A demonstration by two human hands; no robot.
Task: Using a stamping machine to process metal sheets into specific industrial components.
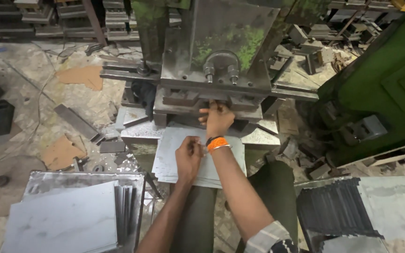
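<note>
A stack of thin grey metal sheets (174, 161) is laid on the press bed (263, 137) in front of the die, its middle covered by both hands. The top sheet is pinched by the left hand (188, 157). The right hand (218, 119) is reached into the die gap (183, 108), its fingertips hidden there, so its grip cannot be told. More sheets (66, 220) are stacked at lower left, cut off by the frame.

Right hand (217, 119) outstretched, left hand (188, 157) curled
</note>
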